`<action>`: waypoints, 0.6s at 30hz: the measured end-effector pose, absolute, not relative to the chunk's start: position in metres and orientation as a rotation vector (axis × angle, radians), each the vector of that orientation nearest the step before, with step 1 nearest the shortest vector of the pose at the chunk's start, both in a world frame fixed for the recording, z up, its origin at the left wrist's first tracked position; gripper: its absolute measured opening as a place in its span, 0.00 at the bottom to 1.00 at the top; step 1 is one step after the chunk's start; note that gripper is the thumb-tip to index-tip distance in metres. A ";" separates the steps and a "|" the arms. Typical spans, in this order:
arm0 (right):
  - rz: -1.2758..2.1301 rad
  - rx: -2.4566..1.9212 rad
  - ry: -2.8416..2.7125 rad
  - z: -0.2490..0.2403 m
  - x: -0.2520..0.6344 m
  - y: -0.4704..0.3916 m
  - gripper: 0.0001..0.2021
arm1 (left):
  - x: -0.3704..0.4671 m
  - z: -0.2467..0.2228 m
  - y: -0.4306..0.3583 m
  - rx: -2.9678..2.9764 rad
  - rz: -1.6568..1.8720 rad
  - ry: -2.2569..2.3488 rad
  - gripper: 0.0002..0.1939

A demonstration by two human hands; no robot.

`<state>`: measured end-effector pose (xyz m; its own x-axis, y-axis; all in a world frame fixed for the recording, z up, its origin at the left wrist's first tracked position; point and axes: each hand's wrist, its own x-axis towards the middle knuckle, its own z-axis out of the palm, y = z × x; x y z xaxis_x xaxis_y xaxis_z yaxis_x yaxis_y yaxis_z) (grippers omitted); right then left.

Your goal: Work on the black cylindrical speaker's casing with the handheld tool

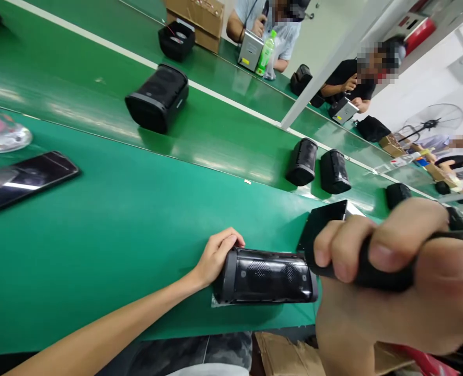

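Observation:
A black cylinder-shaped speaker [268, 275] lies on its side at the near edge of the green bench [129, 230]. My left hand [215, 257] grips its left end and holds it down. My right hand [396, 261], very close to the camera, is closed around a black tool handle [376, 274] above and to the right of the speaker. The tool's tip is hidden. A flat black tray or plate [325, 219] lies just behind the speaker.
Several black speakers [159, 96] [302, 162] [334, 171] stand on the conveyor belt. A phone [22, 180] and a clear bag [0, 133] lie at left. Other people [347, 83] sit across the line. A fan [431, 122] stands far right; cardboard [282, 355] lies below.

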<state>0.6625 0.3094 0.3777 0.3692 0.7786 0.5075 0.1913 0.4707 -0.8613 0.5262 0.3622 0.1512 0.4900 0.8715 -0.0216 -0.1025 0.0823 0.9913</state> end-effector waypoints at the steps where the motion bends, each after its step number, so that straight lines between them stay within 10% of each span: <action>1: 0.511 -1.054 -1.159 0.375 0.653 0.318 0.30 | 0.527 0.151 0.362 1.282 0.848 0.767 0.24; 18: 0.506 -0.930 -1.177 0.328 0.631 0.337 0.11 | 0.530 0.145 0.359 1.205 0.894 0.676 0.26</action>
